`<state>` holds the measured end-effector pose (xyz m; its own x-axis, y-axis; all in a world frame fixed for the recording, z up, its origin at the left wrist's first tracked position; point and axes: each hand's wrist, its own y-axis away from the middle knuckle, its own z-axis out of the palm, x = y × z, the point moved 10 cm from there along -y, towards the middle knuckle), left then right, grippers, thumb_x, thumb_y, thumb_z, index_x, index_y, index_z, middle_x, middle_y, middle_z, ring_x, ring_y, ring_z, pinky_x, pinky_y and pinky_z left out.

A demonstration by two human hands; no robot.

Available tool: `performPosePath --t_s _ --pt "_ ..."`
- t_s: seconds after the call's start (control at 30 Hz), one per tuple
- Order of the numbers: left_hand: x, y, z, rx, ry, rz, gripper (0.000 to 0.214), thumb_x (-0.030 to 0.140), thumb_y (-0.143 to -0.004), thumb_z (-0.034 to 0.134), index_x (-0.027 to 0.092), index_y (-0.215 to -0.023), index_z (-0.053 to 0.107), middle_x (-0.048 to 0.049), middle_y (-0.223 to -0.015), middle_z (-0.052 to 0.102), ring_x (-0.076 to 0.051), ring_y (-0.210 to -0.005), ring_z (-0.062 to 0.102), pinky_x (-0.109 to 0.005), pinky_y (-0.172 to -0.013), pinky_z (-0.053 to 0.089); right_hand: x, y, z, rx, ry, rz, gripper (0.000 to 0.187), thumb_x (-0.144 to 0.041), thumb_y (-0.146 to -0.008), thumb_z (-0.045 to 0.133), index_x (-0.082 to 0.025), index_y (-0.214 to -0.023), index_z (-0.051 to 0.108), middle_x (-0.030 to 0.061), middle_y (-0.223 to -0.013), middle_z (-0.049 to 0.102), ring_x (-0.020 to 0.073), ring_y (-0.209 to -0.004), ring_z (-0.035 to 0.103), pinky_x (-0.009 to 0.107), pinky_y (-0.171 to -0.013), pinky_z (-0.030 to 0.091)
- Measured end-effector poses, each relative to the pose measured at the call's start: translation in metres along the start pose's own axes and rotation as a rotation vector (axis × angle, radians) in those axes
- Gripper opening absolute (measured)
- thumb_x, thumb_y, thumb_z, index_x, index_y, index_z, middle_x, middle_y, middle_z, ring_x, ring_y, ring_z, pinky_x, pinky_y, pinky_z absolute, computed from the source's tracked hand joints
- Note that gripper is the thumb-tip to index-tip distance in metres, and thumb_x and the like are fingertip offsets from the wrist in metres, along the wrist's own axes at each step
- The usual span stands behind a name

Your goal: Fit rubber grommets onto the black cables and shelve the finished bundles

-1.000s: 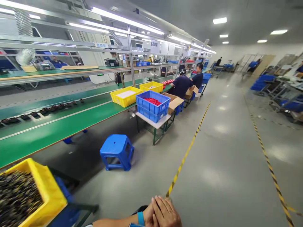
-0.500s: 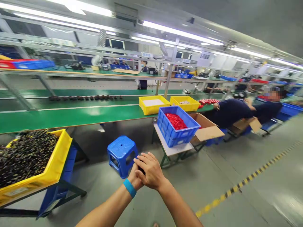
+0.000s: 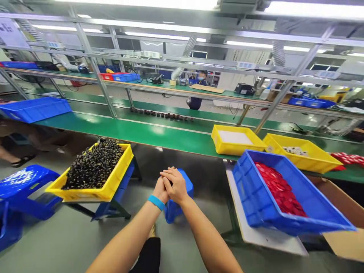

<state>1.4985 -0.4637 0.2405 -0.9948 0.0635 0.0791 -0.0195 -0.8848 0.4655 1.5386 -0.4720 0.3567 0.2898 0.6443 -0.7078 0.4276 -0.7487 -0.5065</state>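
My left hand (image 3: 160,189), with a blue band at the wrist, and my right hand (image 3: 176,184) are pressed together in front of me. The right one lies over the left with its fingers closed across it. Most of the left fingers are hidden, and whatever may lie between the palms cannot be made out. Behind and below the hands stands a blue plastic stool (image 3: 186,185), partly covered by them. To the left, a yellow bin (image 3: 105,194) is heaped with small black parts (image 3: 93,163).
On the right, a blue crate (image 3: 256,204) with red pieces (image 3: 280,187) rests on a white-topped stand (image 3: 273,242). Two yellow trays (image 3: 227,148) sit on the green workbench (image 3: 159,132), where dark parts (image 3: 162,114) form a row. Another blue stool (image 3: 25,182) is at far left.
My view has swung left and come nearer the bench. The black-parts bin and the blue crate now flank me. My hands stay clasped, now in front of the stool.
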Motion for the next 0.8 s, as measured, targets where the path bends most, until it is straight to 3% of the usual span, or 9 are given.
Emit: performPosePath --t_s 0.17,0.3,0.47,0.63,0.8 --pt "0.125 -0.073 0.027 0.077 -0.03 0.048 0.033 0.021 -0.101 0.048 0.018 -0.123 0.071 -0.0071 -0.094 0.073 -0.016 -0.084 0.072 -0.026 -0.078 0.059 0.034 -0.113 0.089 0.024 -0.101 -0.006 0.028 -0.037 -0.09 0.066 -0.027 -0.112 0.079 0.0043 -0.115 0.079 0.0221 -0.112 0.07 0.039 -0.107 0.05" --pt "0.218 -0.125 0.047 0.118 -0.027 0.106 0.026 0.019 -0.102 0.049 0.014 -0.115 0.071 -0.0051 -0.09 0.071 -0.013 -0.078 0.069 -0.025 -0.071 0.058 0.062 -0.195 0.154 0.046 -0.191 0.076 0.024 -0.034 -0.093 0.06 -0.028 -0.104 0.081 0.0043 -0.11 0.079 0.0216 -0.108 0.07 0.039 -0.106 0.05" --pt "0.297 -0.192 0.056 0.148 0.014 0.164 0.018 0.027 -0.1 0.061 0.013 -0.11 0.068 -0.0037 -0.095 0.07 -0.012 -0.075 0.066 -0.027 -0.067 0.058 0.103 -0.27 0.221 0.018 -0.274 0.152 0.028 -0.037 -0.095 0.055 -0.027 -0.098 0.081 0.0034 -0.105 0.081 0.0214 -0.105 0.071 0.04 -0.109 0.05" --pt "0.38 -0.257 0.056 0.184 0.082 0.281 0.019 0.03 -0.1 0.063 0.014 -0.109 0.067 -0.0036 -0.098 0.069 -0.013 -0.077 0.066 -0.028 -0.068 0.059 0.146 -0.344 0.289 -0.027 -0.352 0.182 0.033 -0.042 -0.095 0.054 -0.025 -0.108 0.08 0.0045 -0.12 0.078 0.0226 -0.123 0.066 0.043 -0.115 0.047" --pt "0.464 -0.351 0.081 0.201 0.074 0.377 0.021 0.032 -0.1 0.063 0.014 -0.109 0.067 -0.0043 -0.099 0.07 -0.014 -0.079 0.066 -0.03 -0.071 0.059 0.211 -0.446 0.35 -0.023 -0.425 0.206 0.034 -0.044 -0.092 0.055 -0.023 -0.103 0.081 0.0065 -0.115 0.079 0.0237 -0.118 0.069 0.044 -0.112 0.05"
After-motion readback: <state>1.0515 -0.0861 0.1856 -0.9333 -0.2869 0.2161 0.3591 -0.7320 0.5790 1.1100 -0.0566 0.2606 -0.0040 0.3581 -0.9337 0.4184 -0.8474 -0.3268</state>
